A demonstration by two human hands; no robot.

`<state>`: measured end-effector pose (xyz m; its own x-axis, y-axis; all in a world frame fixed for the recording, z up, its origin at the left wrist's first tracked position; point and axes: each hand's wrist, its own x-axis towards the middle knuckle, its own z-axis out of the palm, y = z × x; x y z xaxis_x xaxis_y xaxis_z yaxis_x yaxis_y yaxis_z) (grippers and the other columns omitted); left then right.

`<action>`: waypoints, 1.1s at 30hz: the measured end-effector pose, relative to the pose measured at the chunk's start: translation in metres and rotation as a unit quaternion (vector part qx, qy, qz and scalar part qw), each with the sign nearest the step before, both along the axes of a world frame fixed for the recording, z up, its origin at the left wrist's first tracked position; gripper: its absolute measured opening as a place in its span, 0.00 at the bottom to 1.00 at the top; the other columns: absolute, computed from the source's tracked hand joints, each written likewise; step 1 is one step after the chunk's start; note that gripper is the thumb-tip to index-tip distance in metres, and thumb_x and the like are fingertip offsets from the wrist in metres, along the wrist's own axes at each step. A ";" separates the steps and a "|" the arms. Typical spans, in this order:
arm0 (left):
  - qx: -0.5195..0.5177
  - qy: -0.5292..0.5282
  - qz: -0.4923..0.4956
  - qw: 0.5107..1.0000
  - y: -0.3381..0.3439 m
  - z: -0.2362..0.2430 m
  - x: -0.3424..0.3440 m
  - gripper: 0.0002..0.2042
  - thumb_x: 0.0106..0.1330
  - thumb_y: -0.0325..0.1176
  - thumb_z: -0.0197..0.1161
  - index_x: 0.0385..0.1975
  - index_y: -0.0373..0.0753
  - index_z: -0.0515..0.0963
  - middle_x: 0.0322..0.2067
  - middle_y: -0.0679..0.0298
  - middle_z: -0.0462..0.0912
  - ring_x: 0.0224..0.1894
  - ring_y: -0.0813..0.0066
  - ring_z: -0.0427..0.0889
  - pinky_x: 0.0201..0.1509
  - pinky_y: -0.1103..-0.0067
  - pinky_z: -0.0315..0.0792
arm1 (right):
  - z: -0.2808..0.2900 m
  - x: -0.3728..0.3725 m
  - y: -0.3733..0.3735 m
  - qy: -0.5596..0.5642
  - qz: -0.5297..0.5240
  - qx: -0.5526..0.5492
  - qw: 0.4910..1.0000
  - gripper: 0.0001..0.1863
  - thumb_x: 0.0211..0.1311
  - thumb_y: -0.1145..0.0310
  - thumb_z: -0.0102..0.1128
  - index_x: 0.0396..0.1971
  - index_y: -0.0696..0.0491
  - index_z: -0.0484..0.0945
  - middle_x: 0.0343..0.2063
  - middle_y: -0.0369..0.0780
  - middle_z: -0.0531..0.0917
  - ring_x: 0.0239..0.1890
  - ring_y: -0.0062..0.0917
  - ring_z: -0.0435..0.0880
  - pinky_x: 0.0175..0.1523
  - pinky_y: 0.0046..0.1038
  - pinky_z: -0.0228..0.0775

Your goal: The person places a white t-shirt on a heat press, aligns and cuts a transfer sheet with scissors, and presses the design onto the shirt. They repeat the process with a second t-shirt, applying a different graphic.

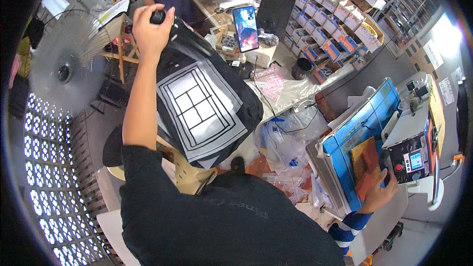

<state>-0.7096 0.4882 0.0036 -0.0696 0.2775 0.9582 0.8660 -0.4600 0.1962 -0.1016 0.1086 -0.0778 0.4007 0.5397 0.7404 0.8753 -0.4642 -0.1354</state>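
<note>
My left hand [152,32] is raised at the upper left, its fingers wrapped round a black knob [157,17]. Just below it, a black garment [249,101] is spread over a raised board. On the garment lies a white and grey sheet [199,111] with thick black lines like a court plan, tilted. My right hand [379,194] reaches out at the far right past a blue-and-white striped sleeve. Its fingers are apart, with the tips at a dark grip [386,160] beside the machine's control box [409,160]. Whether they touch the grip is hard to see.
A lit phone [245,28] stands upright on the cluttered bench. Behind it are rows of small cardboard bins [340,19]. A fan [64,73] stands at the left. Clear plastic bags [290,138] lie below the bench. Another person [170,0] stands at the far side.
</note>
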 end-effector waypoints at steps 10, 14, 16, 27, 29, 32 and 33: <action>-0.066 0.091 0.054 0.992 0.259 -0.106 0.012 0.15 0.54 0.45 0.77 0.37 0.47 0.84 0.42 0.65 0.79 0.47 0.61 0.81 0.50 0.60 0.71 | -0.015 -0.003 0.033 -0.095 -0.211 -0.158 0.960 0.29 0.64 0.39 0.61 0.36 0.55 0.84 0.39 0.40 0.86 0.48 0.43 0.81 0.55 0.52 0.64; -0.184 0.076 0.078 0.977 0.287 -0.160 0.021 0.16 0.55 0.48 0.76 0.38 0.48 0.84 0.44 0.65 0.78 0.51 0.61 0.79 0.54 0.58 0.68 | -0.019 0.010 0.015 -0.089 -0.189 -0.172 0.963 0.29 0.65 0.40 0.61 0.34 0.57 0.83 0.38 0.45 0.85 0.48 0.48 0.79 0.53 0.52 0.65; -0.202 0.082 0.078 0.973 0.293 -0.181 0.019 0.16 0.55 0.48 0.75 0.38 0.47 0.84 0.44 0.65 0.78 0.51 0.61 0.79 0.55 0.59 0.68 | -0.020 0.015 0.009 -0.090 -0.181 -0.177 0.963 0.30 0.66 0.41 0.61 0.35 0.59 0.83 0.39 0.47 0.85 0.49 0.49 0.79 0.54 0.52 0.65; -0.351 0.079 -0.008 0.933 0.315 -0.184 0.028 0.30 0.62 0.55 0.67 0.57 0.37 0.80 0.56 0.48 0.82 0.60 0.49 0.79 0.64 0.62 0.71 | -0.004 0.050 -0.062 -0.067 -0.077 -0.175 0.979 0.19 0.71 0.55 0.61 0.41 0.57 0.86 0.43 0.52 0.86 0.47 0.51 0.81 0.58 0.45 0.70; -0.366 0.034 -0.064 0.928 0.311 -0.185 -0.004 0.34 0.63 0.52 0.68 0.58 0.26 0.76 0.56 0.41 0.81 0.60 0.51 0.80 0.64 0.65 0.72 | -0.006 0.053 -0.048 -0.030 -0.114 -0.193 0.974 0.18 0.72 0.56 0.61 0.41 0.57 0.86 0.41 0.52 0.86 0.46 0.50 0.82 0.57 0.45 0.70; -0.288 0.036 0.066 0.955 0.272 -0.150 0.021 0.23 0.66 0.46 0.65 0.54 0.35 0.82 0.51 0.47 0.85 0.54 0.50 0.83 0.60 0.66 0.74 | -0.018 0.073 -0.083 -0.064 -0.241 -0.182 0.951 0.24 0.66 0.47 0.64 0.38 0.57 0.86 0.42 0.51 0.86 0.48 0.48 0.82 0.56 0.45 0.70; -0.209 -0.011 0.065 0.976 0.266 -0.140 0.003 0.20 0.67 0.45 0.64 0.50 0.37 0.84 0.48 0.50 0.86 0.51 0.51 0.84 0.58 0.65 0.75 | -0.030 0.087 -0.095 -0.109 -0.235 -0.151 0.954 0.22 0.64 0.48 0.65 0.35 0.56 0.85 0.39 0.50 0.86 0.47 0.48 0.81 0.56 0.45 0.69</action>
